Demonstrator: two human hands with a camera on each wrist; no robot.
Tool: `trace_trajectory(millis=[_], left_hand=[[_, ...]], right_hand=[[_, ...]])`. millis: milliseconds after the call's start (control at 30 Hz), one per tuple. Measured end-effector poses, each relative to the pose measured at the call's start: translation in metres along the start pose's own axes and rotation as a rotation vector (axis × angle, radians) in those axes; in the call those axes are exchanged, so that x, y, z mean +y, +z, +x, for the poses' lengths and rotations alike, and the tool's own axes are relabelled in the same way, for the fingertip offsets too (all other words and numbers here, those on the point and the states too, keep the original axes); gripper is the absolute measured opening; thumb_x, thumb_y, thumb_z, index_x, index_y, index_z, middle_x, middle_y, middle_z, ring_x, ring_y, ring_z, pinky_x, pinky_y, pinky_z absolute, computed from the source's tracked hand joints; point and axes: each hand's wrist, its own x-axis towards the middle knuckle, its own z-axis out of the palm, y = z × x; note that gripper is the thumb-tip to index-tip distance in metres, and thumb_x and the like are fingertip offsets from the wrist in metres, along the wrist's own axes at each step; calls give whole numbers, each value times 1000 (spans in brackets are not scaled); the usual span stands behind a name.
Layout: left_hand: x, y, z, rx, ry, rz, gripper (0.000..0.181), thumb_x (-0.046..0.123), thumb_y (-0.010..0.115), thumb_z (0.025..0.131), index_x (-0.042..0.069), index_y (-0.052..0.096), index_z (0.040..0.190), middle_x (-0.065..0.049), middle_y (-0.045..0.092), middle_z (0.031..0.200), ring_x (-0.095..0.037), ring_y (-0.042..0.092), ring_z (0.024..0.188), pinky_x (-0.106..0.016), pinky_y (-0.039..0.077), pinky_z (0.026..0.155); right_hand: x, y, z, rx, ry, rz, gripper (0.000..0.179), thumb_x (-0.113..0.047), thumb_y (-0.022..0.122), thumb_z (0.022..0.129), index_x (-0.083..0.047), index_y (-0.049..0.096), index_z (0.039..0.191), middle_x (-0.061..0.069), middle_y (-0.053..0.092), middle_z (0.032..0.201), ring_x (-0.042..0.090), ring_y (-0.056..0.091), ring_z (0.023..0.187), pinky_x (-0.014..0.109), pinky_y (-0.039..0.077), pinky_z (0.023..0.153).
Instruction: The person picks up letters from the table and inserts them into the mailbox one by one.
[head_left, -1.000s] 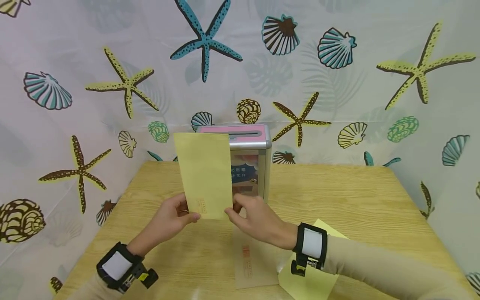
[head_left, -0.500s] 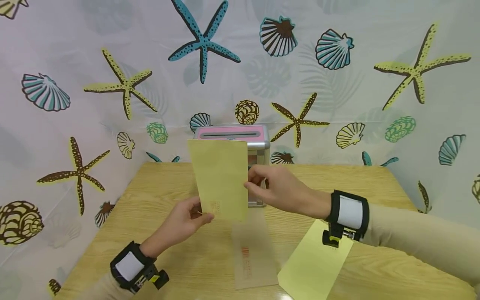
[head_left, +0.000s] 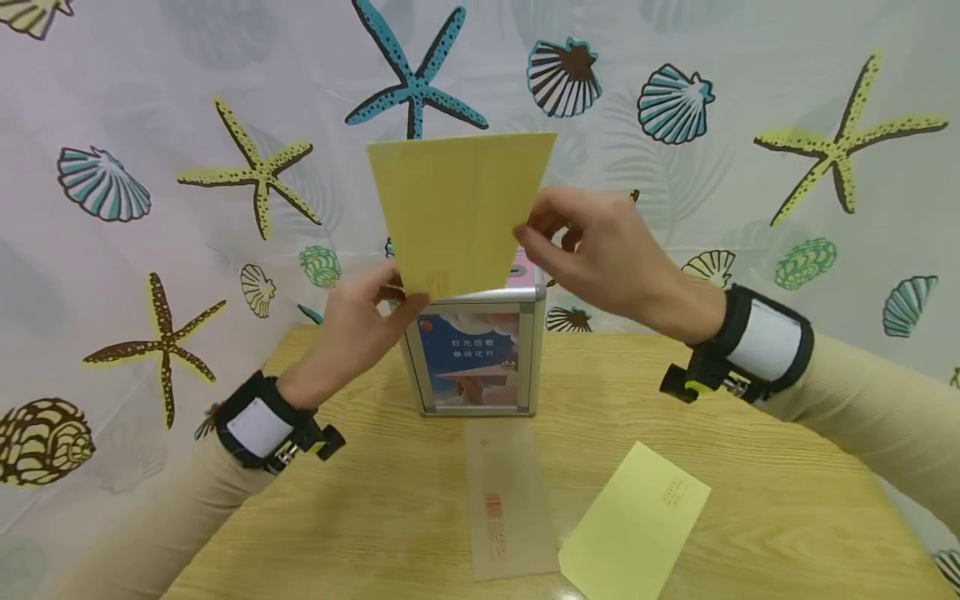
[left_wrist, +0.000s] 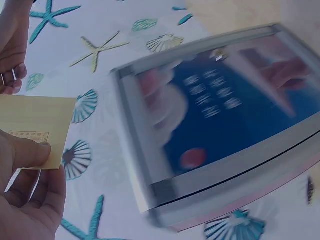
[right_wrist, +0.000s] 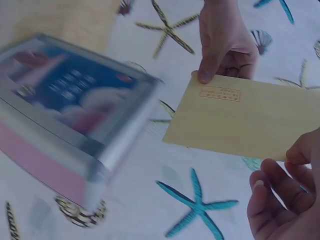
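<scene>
A yellow envelope (head_left: 461, 212) is raised in front of the slotted box (head_left: 529, 350), its small red print near the lower left. My left hand (head_left: 363, 325) pinches the lower left corner, thumb over the front; the thumb (left_wrist: 31, 150) shows beside the print in the left wrist view. At the right edge my right hand (head_left: 600, 254) pinches the paper between thumb and bent fingers. The envelope covers most of the box's pink top, where only the right end of the slot shows. In the right wrist view the envelope (right_wrist: 240, 120) spans both hands.
On the wooden table (head_left: 360, 500) lie a tan envelope (head_left: 510, 500) in front of the box and another yellow envelope (head_left: 637, 525) to its right. A curtain (head_left: 675, 208) with starfish and shells hangs behind the table.
Both hands have risen with the envelope, from in front of the box's face to above its top edge. The right hand has shifted from the bottom corner up along the right edge.
</scene>
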Motion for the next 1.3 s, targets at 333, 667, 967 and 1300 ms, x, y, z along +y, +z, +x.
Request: trace_trajectory(millis=[333, 667, 967, 1300], left_hand=[[-5, -5, 62, 4, -32, 51, 33, 6, 71, 88, 10, 63, 121, -8, 71, 101, -15, 67, 89, -35, 56, 79], [-26, -4, 83, 13, -83, 60, 36, 1, 68, 89, 6, 61, 124, -11, 71, 105, -16, 67, 88, -35, 57, 79], [-40, -2, 83, -83, -218, 43, 41, 1, 69, 88, 9, 57, 127, -11, 72, 107, -16, 68, 89, -36, 56, 79], [-53, 10, 70, -155, -252, 70, 37, 3, 69, 89, 7, 59, 123, -14, 71, 106, -20, 67, 90, -38, 57, 80]], right_hand=[[15, -28, 47, 58, 37, -114, 14, -15, 61, 94, -2, 67, 93, 3, 72, 87, 7, 64, 78, 29, 56, 72], [42, -17, 68, 24, 135, -64, 16, -17, 59, 95, -4, 68, 96, -1, 69, 85, 1, 58, 73, 19, 48, 73], [58, -3, 64, -45, 194, -42, 15, -17, 59, 95, -4, 68, 95, 3, 71, 85, 6, 60, 72, 21, 48, 71], [72, 15, 55, -89, 191, -1, 12, -15, 61, 93, -5, 68, 92, 2, 71, 85, 5, 63, 71, 25, 53, 72]])
